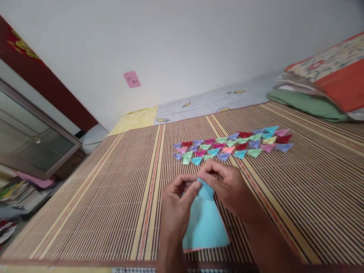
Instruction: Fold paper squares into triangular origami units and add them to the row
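Between my two hands is a small piece of folded blue paper [207, 190], pinched at its upper corner. My left hand [179, 204] grips it with thumb and fingers from the left. From the right, my right hand [224, 185] pinches the same corner, its fingertips close to the left thumb. Below them lies a stack of blue paper [207, 225] with a pinkish edge showing along the bottom and right. Beyond my hands, rows of small folded paper triangles [228, 149] in several colours are spread out.
A striped bamboo mat [119, 197] covers the bed. Folded bedding [309, 104] and a patterned pillow [338, 68] are piled at the far right. A pink note [132, 79] is stuck to the white wall. At left stand a glass-fronted cabinet [31, 132] and stacked papers [25, 195].
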The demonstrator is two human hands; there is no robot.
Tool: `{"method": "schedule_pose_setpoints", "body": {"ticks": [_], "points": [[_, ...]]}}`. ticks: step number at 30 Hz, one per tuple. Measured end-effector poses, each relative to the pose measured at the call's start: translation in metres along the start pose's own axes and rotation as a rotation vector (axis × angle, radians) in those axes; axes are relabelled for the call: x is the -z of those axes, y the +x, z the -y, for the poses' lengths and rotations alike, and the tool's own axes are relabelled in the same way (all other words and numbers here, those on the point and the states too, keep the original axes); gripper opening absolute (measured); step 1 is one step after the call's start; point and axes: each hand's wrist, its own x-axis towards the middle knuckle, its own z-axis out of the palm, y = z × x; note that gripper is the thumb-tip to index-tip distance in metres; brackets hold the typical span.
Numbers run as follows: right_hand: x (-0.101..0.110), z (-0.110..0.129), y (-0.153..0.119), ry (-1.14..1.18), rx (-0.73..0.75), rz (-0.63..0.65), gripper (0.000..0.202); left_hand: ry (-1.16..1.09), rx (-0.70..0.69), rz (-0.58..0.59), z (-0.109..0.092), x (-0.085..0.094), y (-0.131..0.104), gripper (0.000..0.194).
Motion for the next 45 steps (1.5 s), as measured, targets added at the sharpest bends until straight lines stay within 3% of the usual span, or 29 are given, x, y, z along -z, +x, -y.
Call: {"method": "schedule_pose_setpoints", "body": {"ticks": [4,10,18,25,29,38,45], "points": [[-0.002,-0.003,0.001,0.117,-0.057,0.042,0.016,-0.003,0.028,0.003,0.001,0.003,0.0,0.02],[-0.003,-0.005,0.0,0.219,-0.128,0.041,0.014,-0.13,0.01,-0.157,0.001,-0.001,0.0,0.023],[-0.006,0.0,0.0,0.026,-0.061,-0.081,0.019,-0.186,0.006,-0.25,0.008,-0.002,0.002,0.025],[-0.01,0.001,-0.001,-0.093,0.033,-0.175,0.017,-0.185,-0.152,-0.386,0.004,-0.006,0.0,0.011],[-0.012,0.002,-0.002,-0.156,0.063,-0.184,0.016,-0.116,-0.23,-0.36,0.001,-0.008,-0.002,0.006],[-0.013,0.002,-0.002,-0.158,0.095,-0.158,0.016,-0.248,-0.078,-0.339,0.009,-0.005,0.0,0.013],[-0.012,0.007,-0.003,-0.191,0.103,-0.111,0.016,-0.293,-0.117,-0.379,0.012,-0.005,0.003,0.016]]}}
